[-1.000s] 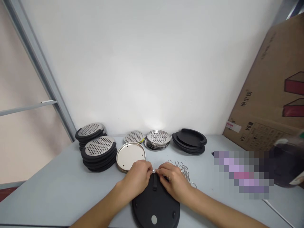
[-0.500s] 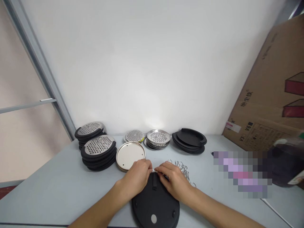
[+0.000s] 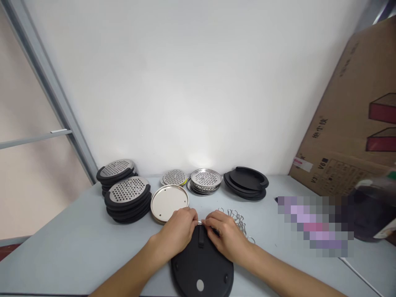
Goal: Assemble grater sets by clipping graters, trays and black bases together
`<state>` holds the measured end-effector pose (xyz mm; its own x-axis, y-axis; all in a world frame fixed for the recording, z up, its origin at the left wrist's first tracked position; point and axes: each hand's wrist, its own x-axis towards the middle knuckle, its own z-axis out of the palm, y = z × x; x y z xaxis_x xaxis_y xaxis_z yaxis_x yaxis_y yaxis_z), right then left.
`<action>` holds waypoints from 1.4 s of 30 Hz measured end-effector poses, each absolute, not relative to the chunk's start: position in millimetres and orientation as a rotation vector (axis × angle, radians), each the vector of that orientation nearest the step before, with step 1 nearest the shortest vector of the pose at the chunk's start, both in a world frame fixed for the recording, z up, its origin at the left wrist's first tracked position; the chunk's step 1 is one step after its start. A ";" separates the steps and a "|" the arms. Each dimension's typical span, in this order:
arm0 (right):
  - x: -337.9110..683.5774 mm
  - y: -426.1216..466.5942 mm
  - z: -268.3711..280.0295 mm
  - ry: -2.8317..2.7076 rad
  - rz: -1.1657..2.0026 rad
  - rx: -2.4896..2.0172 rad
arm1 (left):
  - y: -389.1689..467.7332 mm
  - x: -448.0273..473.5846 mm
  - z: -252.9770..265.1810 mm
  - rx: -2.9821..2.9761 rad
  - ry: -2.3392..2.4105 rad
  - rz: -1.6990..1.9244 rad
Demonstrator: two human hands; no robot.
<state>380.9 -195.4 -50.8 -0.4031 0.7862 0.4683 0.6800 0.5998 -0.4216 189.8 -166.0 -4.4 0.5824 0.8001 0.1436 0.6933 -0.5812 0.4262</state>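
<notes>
left fingers (image 3: pixel 193 216), right fingers (image 3: pixel 211 221) pinch wire (image 3: pixel 199 222) at black plate's (image 3: pixel 202 262) edge — table (image 3: pixel 77 235) spreads left

A wire (image 3: pixel 199 222) is pinched by the left hand (image 3: pixel 180 227) and the right hand (image 3: pixel 225 231) at a black base's (image 3: pixel 202 264) far end, by the bench's (image 3: pixel 77 247) front edge. Graters (image 3: pixel 128 190) are stacked near the far left corner.

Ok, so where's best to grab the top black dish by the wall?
Probably by the raised rim on the right side of the top black dish, with the right hand coming from the front right. That rim stands above the shallow middle, which should give an edge to pinch, while the white wall is close behind and metal discs sit to its left.
</notes>
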 end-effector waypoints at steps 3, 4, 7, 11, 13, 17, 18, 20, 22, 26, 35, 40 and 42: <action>381.1 -194.5 -51.4 -2.178 0.219 -1.152 | -165.9 190.5 -2.6 2.486 1.213 0.456; 381.2 -194.0 -51.6 -2.176 0.218 -1.150 | -166.1 190.7 -2.3 2.486 1.212 0.451; 381.6 -193.0 -52.6 -2.179 0.203 -1.129 | -167.2 190.5 -2.6 2.486 1.218 0.440; 381.6 -192.3 -53.4 -2.188 0.178 -1.118 | -167.7 189.9 -4.0 2.488 1.227 0.442; 381.4 -191.7 -53.3 -2.193 0.175 -1.125 | -167.3 190.1 -4.0 2.488 1.228 0.444; 381.0 -191.6 -53.1 -2.188 0.175 -1.132 | -167.0 191.0 -2.8 2.493 1.232 0.434; 380.8 -192.1 -53.1 -2.184 0.176 -1.133 | -167.0 191.1 -2.6 2.491 1.233 0.432; 380.2 -193.5 -53.0 -2.176 0.172 -1.137 | -167.1 191.3 -2.5 2.490 1.229 0.432; 379.5 -195.2 -52.5 -2.169 0.156 -1.143 | -167.1 191.5 -2.9 2.493 1.220 0.443; 377.6 -197.2 -51.2 -2.170 0.115 -1.148 | -166.3 191.9 -3.7 2.495 1.219 0.459; 375.7 -196.9 -51.3 -2.169 0.092 -1.159 | -164.4 191.7 -6.0 2.502 1.175 0.479; 376.5 -196.6 -53.3 -2.176 0.103 -1.155 | -163.4 192.7 -7.7 2.497 1.178 0.496; 376.5 -196.4 -54.2 -2.175 0.097 -1.153 | -163.4 193.5 -7.3 2.490 1.190 0.498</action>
<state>376.5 -196.4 -54.2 -0.3892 0.7596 0.5211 0.7103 0.6076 -0.3553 193.5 -163.4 -7.3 0.5885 0.7912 0.1660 0.6737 -0.5935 0.4403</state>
